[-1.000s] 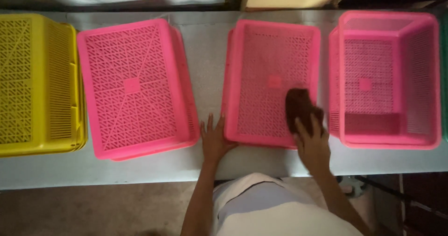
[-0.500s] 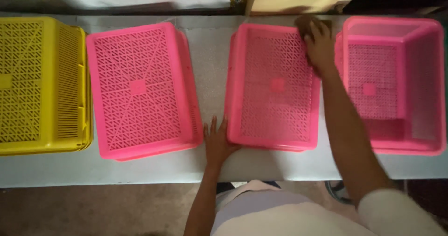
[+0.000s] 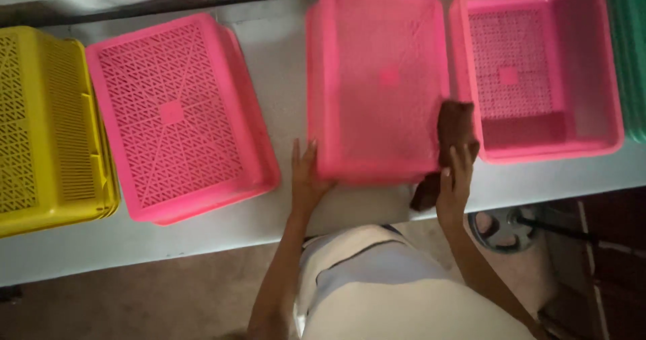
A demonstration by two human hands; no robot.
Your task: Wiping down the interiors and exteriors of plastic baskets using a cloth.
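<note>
Your right hand (image 3: 456,178) grips the brown cloth (image 3: 452,138), back from the far edge to the near-right corner of the upturned middle pink basket (image 3: 377,84). Left hand (image 3: 306,172) lies flat, open, still bracing its near-left corner on the tabletop (image 3: 282,51).

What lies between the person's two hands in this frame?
In the head view, the near edge of the overturned pink basket spans the gap: the left hand braces its near-left corner, the right hand presses a brown cloth at its near-right corner.

Left hand (image 3: 307,173) flat, fingers spread; right hand (image 3: 455,180) clutching, arm bent.
</note>
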